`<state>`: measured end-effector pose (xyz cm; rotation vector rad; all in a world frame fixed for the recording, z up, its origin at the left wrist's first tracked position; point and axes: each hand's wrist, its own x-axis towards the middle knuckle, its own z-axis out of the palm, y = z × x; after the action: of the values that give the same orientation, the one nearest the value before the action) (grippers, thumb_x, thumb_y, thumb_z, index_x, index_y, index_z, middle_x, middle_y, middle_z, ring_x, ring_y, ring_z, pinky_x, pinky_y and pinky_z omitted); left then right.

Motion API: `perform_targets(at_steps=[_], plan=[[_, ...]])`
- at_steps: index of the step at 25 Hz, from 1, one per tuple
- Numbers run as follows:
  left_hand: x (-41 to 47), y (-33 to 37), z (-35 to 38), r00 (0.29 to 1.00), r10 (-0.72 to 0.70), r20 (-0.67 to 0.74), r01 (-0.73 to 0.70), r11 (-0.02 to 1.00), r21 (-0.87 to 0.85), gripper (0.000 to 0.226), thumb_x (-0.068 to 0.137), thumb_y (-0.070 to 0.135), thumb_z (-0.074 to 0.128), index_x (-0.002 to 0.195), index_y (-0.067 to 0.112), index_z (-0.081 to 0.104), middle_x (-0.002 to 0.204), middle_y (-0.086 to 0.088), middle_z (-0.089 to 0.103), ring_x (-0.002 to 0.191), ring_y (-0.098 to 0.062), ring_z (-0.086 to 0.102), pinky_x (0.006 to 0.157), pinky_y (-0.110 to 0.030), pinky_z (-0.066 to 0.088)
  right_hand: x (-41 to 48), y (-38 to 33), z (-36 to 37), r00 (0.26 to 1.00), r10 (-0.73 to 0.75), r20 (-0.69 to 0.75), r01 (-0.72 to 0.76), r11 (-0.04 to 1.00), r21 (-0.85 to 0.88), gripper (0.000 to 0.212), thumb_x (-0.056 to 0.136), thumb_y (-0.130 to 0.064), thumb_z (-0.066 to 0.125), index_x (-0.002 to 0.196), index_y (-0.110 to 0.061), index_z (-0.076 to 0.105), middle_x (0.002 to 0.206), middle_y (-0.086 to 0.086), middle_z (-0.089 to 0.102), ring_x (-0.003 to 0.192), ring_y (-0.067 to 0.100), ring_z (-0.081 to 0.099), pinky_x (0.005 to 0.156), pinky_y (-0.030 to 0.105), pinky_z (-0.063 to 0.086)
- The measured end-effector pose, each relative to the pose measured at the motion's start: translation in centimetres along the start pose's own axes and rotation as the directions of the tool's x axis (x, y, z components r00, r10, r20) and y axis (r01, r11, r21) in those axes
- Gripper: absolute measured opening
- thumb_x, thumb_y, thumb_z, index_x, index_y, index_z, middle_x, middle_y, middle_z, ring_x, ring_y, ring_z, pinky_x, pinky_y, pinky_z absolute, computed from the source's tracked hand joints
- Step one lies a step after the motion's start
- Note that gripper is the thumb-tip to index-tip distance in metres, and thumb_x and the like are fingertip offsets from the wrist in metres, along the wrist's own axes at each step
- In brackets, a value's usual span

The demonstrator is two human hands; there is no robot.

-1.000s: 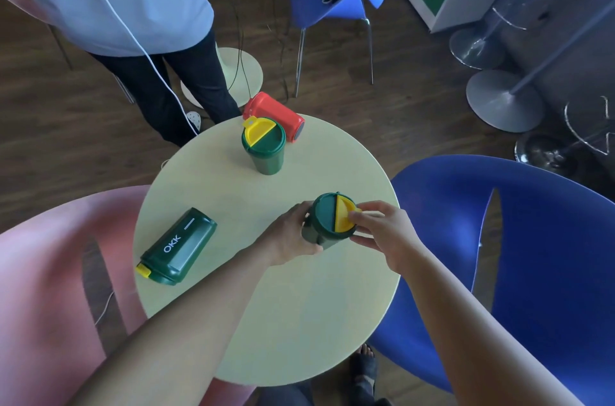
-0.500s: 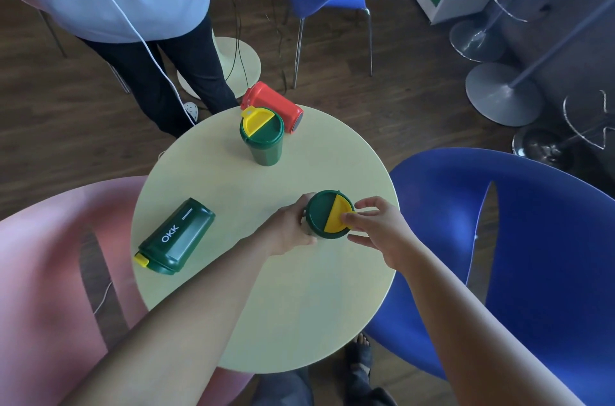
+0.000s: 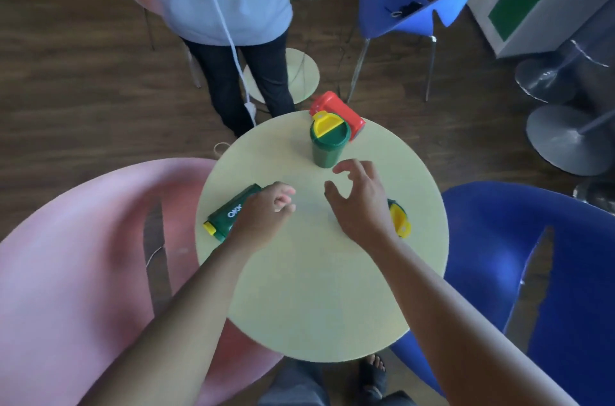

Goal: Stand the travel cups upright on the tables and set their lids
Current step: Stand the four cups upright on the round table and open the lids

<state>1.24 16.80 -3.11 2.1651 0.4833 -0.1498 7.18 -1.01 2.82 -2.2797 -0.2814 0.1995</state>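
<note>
The round pale table (image 3: 319, 289) carries all four travel cups in view, and by my reckoning the job here is about half done. At the table's far edge the red cup (image 3: 346, 113) lies on its side, not yet stood up. Just nearer than it, touching or almost so, a green cup (image 3: 327, 147) stands upright with its yellow flip lid (image 3: 325, 123) raised, so its lid may need closing. On the table's left side another green cup marked OKK (image 3: 229, 214) lies on its side, yellow cap pointing off the edge. On the right side a fourth green cup (image 3: 397, 217) shows only a sliver of green rim and yellow lid behind the wrist; it seems upright, though I cannot be sure.

The left hand (image 3: 266, 216) hovers loosely curled over the lying green cup's inner end, gripping nothing that I can make out. The right hand (image 3: 357, 202) is spread and empty, above the table's middle
</note>
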Motion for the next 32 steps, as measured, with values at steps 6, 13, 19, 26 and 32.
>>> perform_targets(at_steps=[6,13,19,26,32], plan=[[-1.7,-6.2,-6.2,0.961,-0.092,-0.26,0.115,0.991,0.073,0.023,0.09,0.004,0.063,0.111,0.01,0.069,0.104,-0.005,0.062,0.088,-0.02,0.06,0.078,-0.022,0.045,-1.6,-2.4,9.3,0.905,0.137,0.402,-0.156,0.988,0.015,0.034,0.091,-0.024,0.059,0.125,-0.017,0.057,0.125,0.006,0.063,0.109,0.024,0.063,0.091,0.031,0.048],[-3.0,-12.5,-7.4,0.877,-0.44,0.195,0.481,0.811,-0.334,0.063,0.09,0.025,0.065,0.148,0.033,0.042,0.142,0.011,0.04,0.137,-0.008,0.035,0.116,-0.036,0.026,-4.2,-3.0,15.7,0.702,0.33,0.631,-0.389,0.92,-0.049,0.055,0.095,-0.022,0.046,0.149,-0.023,0.033,0.139,0.011,0.057,0.122,0.028,0.056,0.094,0.034,0.045],[-3.5,-12.7,-7.3,0.88,-0.368,0.3,0.464,0.799,-0.383,0.091,0.076,0.029,0.086,0.151,0.029,0.036,0.137,0.012,0.051,0.13,-0.004,0.048,0.097,-0.014,0.037,-4.8,-3.5,16.4,0.698,0.311,0.645,-0.444,0.895,0.05,0.048,0.094,-0.015,0.043,0.14,-0.026,0.036,0.132,0.005,0.059,0.121,0.031,0.056,0.088,0.036,0.047],[-2.9,-8.6,-7.3,0.964,-0.181,0.194,0.232,0.93,-0.284,0.065,0.084,0.014,0.079,0.14,0.028,0.05,0.13,-0.007,0.059,0.099,-0.015,0.072,0.091,-0.021,0.054,-3.5,-2.7,12.0,0.828,0.276,0.489,-0.367,0.925,0.101,0.039,0.09,-0.019,0.045,0.126,-0.022,0.059,0.116,0.0,0.069,0.085,0.024,0.062,0.069,0.032,0.049],[-2.5,-3.0,-4.8,0.959,-0.149,0.24,0.205,0.952,-0.227,0.047,0.079,0.028,0.084,0.114,0.021,0.052,0.132,-0.002,0.056,0.116,-0.022,0.062,0.077,-0.043,0.063,-3.5,-1.1,7.1,0.895,0.255,0.365,-0.317,0.941,0.121,0.047,0.092,-0.026,0.049,0.139,-0.025,0.051,0.127,0.006,0.055,0.107,0.024,0.063,0.093,0.039,0.051]])
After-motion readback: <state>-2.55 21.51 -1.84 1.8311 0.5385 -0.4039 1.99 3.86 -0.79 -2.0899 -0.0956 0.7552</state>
